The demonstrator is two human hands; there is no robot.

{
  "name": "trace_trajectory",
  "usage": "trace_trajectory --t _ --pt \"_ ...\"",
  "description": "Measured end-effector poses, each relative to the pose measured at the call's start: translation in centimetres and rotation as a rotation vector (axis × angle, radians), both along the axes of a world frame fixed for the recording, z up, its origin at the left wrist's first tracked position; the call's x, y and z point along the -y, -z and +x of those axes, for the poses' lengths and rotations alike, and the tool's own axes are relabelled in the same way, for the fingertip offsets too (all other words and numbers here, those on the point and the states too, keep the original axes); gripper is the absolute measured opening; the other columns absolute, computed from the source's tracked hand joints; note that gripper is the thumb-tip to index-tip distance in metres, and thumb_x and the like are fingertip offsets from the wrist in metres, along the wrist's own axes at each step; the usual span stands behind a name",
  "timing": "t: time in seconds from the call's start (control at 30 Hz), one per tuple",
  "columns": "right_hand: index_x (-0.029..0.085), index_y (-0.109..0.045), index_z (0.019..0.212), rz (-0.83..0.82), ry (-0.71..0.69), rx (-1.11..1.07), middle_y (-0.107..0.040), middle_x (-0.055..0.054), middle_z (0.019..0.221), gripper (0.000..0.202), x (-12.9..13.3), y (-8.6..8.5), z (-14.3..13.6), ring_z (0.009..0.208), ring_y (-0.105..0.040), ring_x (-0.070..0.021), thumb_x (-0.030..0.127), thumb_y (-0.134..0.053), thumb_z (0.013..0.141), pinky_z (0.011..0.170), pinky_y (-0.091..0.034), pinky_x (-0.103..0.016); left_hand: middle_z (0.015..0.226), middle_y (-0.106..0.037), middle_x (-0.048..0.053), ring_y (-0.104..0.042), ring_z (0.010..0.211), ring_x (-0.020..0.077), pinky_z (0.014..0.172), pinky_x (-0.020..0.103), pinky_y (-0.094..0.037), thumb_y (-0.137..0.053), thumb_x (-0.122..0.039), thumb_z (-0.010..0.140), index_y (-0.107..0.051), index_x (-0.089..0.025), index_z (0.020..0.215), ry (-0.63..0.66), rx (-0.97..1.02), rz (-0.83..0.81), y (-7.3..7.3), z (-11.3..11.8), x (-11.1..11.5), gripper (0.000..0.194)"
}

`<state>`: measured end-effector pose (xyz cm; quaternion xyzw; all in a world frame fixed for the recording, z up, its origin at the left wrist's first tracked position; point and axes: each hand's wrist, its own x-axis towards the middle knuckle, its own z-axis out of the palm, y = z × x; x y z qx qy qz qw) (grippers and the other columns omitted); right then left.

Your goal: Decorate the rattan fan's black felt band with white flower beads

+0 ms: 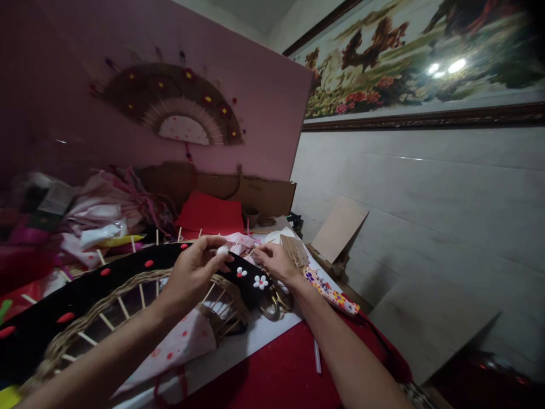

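A large fan-shaped craft piece with a black band (164, 258), woven rope and thin wooden sticks lies before me. Red dots run along its band; near the right end sit a white flower (260, 282) with a red centre and a partial one with fewer petals (241, 272). My left hand (193, 272), above the band, is closed on a small white ball (222, 250), apparently soft clay. At the band's right end, my right hand (276, 261) has its fingers pinched together; what they hold is too small to tell. Gold-handled scissors (276, 304) lie below the right hand.
A finished-looking fan (170, 85) hangs on the pink board behind. Red sheets (210, 215), bagged materials (102, 233) and a small pot (251, 217) crowd the back. Floral fabric (332, 292) lies right of my wrist. A red cloth (259, 369) covers the front.
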<state>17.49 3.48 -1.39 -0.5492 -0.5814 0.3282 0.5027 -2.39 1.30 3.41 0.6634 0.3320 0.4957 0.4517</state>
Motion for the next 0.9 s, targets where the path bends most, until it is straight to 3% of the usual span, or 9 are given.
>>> trace_trajectory --t 0.1,0.17,0.27,0.4,0.67,0.9 --pt "0.021 -0.064 0.076 0.276 0.218 0.111 -0.061 -0.005 0.082 0.015 1.0 -1.2 -0.2 0.081 -0.051 -0.0191 0.035 -0.062 0.074 0.073 -0.038 -0.031 0.072 -0.062 0.003 -0.057 0.065 0.0135 0.059 0.026 -0.045 -0.063 -0.033 0.073 -0.059 -0.013 0.091 0.123 0.103 -0.231 0.2 -0.2 1.2 0.027" --pt "0.021 -0.065 0.083 0.417 0.127 0.146 -0.062 -0.006 0.086 0.016 2.5 -2.3 -0.6 0.082 -0.053 -0.0189 0.033 -0.054 0.081 0.07 -0.039 -0.03 0.072 -0.063 0.003 -0.056 0.061 0.0112 0.056 0.023 -0.043 -0.067 -0.031 0.071 -0.062 -0.013 0.089 0.195 0.197 -0.361 0.6 -0.3 1.9 0.026" --pt "0.021 -0.065 0.086 0.483 -0.115 0.14 -0.063 -0.005 0.087 0.016 4.7 -3.4 -1.6 0.082 -0.055 -0.0175 0.03 -0.051 0.084 0.07 -0.041 -0.029 0.077 -0.064 0.003 -0.057 0.063 0.0114 0.058 0.023 -0.043 -0.073 -0.024 0.064 -0.063 -0.015 0.088 0.248 0.33 -0.476 1.3 -0.3 2.5 0.027" --pt "0.022 -0.066 0.087 0.481 -0.305 0.209 -0.063 -0.003 0.084 0.012 6.1 -3.4 -2.6 0.078 -0.055 -0.0167 0.027 -0.063 0.077 0.068 -0.041 -0.029 0.076 -0.063 0.002 -0.058 0.067 0.0128 0.062 0.025 -0.043 -0.073 -0.023 0.063 -0.062 -0.016 0.082 0.23 0.361 -0.459 1.7 -0.3 3.2 0.023" --pt "0.021 -0.065 0.081 0.508 -0.339 0.322 -0.06 -0.003 0.075 0.01 6.5 -3.1 -3.1 0.073 -0.053 -0.0157 0.029 -0.058 0.081 0.07 -0.041 -0.031 0.069 -0.061 0.002 -0.052 0.061 0.0114 0.059 0.023 -0.04 -0.07 -0.031 0.066 -0.062 -0.015 0.079 0.172 0.257 -0.397 1.7 -0.3 4.3 0.022" --pt "0.02 -0.064 0.08 0.533 -0.361 0.395 -0.059 -0.003 0.072 0.007 6.8 -2.7 -3.5 0.07 -0.052 -0.0152 0.024 -0.058 0.081 0.067 -0.04 -0.029 0.058 -0.055 -0.004 -0.045 0.05 0.0065 0.051 0.019 -0.034 -0.071 -0.027 0.066 -0.06 -0.015 0.072 0.114 0.226 -0.361 3.3 -0.4 3.6 0.017"
